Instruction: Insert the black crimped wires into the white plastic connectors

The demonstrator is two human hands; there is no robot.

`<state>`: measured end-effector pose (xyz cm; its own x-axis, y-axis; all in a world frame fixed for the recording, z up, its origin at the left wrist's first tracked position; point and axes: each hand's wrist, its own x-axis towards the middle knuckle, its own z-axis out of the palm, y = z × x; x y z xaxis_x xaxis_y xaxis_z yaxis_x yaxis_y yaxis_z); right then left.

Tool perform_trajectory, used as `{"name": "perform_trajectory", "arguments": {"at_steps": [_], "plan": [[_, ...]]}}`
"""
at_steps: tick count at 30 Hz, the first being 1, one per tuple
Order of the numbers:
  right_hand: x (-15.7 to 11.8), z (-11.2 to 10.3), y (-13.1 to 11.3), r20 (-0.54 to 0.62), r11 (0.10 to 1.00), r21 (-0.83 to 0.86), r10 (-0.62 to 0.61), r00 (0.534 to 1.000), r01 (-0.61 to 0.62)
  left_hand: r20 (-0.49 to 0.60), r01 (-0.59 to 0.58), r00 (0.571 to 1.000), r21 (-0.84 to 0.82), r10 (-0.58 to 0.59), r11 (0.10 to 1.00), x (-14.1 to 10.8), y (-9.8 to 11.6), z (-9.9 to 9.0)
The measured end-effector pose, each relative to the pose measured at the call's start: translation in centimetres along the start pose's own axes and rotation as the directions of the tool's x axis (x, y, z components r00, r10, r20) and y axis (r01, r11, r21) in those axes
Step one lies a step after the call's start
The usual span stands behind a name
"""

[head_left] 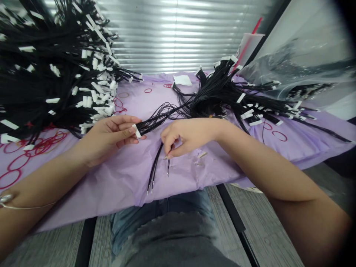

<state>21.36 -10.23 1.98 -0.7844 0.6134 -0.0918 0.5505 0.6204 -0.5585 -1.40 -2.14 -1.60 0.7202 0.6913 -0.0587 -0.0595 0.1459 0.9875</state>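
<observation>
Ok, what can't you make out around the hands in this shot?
In the head view:
What the right hand pinches: its own fingers hide it.
The far end of the big black wire bundle: cut off by the left edge of the frame.
The small white bits on the purple sheet: too small to identify.
The white connector at the left hand: its detail is too small, and fingers partly hide it.

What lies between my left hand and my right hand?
In the head view, a bundle of thin black wires stretches from the white plastic connector held in your left hand toward your right hand.
</observation>
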Motion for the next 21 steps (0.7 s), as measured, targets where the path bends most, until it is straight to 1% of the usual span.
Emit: {"name": "perform_trajectory", "arguments": {"at_steps": [2, 4, 6, 7, 9, 11, 14, 15, 16, 17, 18, 21], "plan": [[0.0, -0.1, 0.0, -0.048, 1.0, 0.007, 0.001, 0.999, -0.001, -0.007, 0.005, 1.0, -0.001, -0.005, 1.0, 0.1, -0.1, 0.0], [0.1, -0.1, -0.2, -0.142, 1.0, 0.017, 0.0, 0.99, 0.002, -0.009, -0.004, 1.0, 0.0, 0.004, 1.0, 0.1, -0.1, -0.1], [0.2, 0.1, -0.4, -0.268, 1.0, 0.023, -0.002, 0.963, 0.008, -0.022, -0.035, 0.999, 0.047, 0.036, 0.998, 0.0, -0.2, 0.0], [0.3, 0.3, -0.6, -0.336, 1.0, 0.023, -0.001, 0.942, 0.009, -0.03, -0.054, 0.998, 0.097, 0.058, 0.994, -0.1, -0.2, 0.0], [0.7, 1.0, -0.9, -0.469, 1.0, 0.007, -0.009, 0.883, 0.013, -0.033, -0.089, 0.995, 0.208, 0.098, 0.974, -0.3, -0.1, 0.2], [1.2, 1.7, -1.2, -0.595, 0.999, -0.041, -0.032, 0.803, 0.009, -0.03, -0.116, 0.991, 0.275, 0.129, 0.954, -0.5, 0.0, 0.4], [1.8, 2.5, -1.5, -0.744, 0.989, -0.136, -0.062, 0.666, -0.06, -0.056, -0.13, 0.987, 0.281, 0.152, 0.951, -0.7, 0.2, 0.8], [1.9, 2.7, -1.5, -0.775, 0.984, -0.153, -0.061, 0.629, -0.094, -0.068, -0.131, 0.986, 0.28, 0.155, 0.951, -0.6, 0.2, 0.9], [2.0, 2.7, -1.6, -0.795, 0.979, -0.16, -0.052, 0.604, -0.127, -0.076, -0.133, 0.984, 0.277, 0.159, 0.952, -0.6, 0.2, 1.0], [2.0, 2.8, -1.5, -0.806, 0.975, -0.159, -0.039, 0.591, -0.153, -0.08, -0.135, 0.983, 0.274, 0.163, 0.952, -0.6, 0.2, 1.1], [2.0, 2.8, -1.5, -0.81, 0.973, -0.151, -0.02, 0.586, -0.176, -0.085, -0.14, 0.982, 0.271, 0.168, 0.952, -0.6, 0.2, 1.1], [2.0, 2.7, -1.2, -0.8, 0.965, -0.112, 0.055, 0.598, -0.238, -0.093, -0.151, 0.979, 0.264, 0.181, 0.953, -0.7, 0.1, 1.1]]}}
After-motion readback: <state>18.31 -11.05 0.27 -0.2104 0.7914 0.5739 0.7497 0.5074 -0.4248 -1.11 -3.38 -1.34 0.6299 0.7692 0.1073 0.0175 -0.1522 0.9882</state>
